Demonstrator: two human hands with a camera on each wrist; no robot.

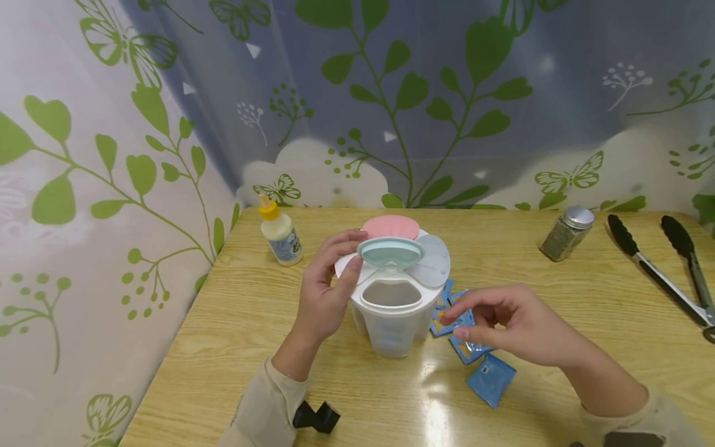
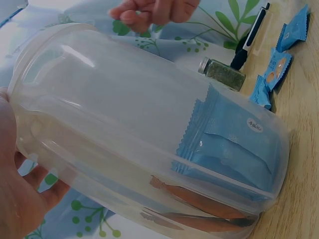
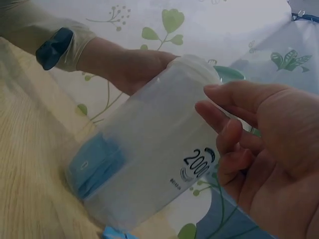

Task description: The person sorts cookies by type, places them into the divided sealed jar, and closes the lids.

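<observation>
A clear divided container point(image 1: 391, 335) stands on the table, its white lid carrying pink, grey and teal flaps; the teal flap point(image 1: 391, 253) is raised over an opening. My left hand point(image 1: 324, 285) grips the lid's left side, thumb on top. Inside, a blue packet point(image 2: 234, 149) lies at the bottom of one compartment and brown-orange pieces point(image 2: 204, 201) in another. To the container's right, my right hand point(image 1: 519, 323) hovers above several blue packets point(image 1: 472, 351), fingers loosely bent and holding nothing, as the right wrist view point(image 3: 274, 144) also shows.
A yellow-capped bottle point(image 1: 283, 239) stands behind on the left. Back right are a glass jar of dried herbs point(image 1: 566, 234) and black-tipped tongs point(image 1: 665, 279). A single blue packet point(image 1: 491, 380) lies nearer the front. Patterned curtains point(image 1: 391, 124) hang behind the table.
</observation>
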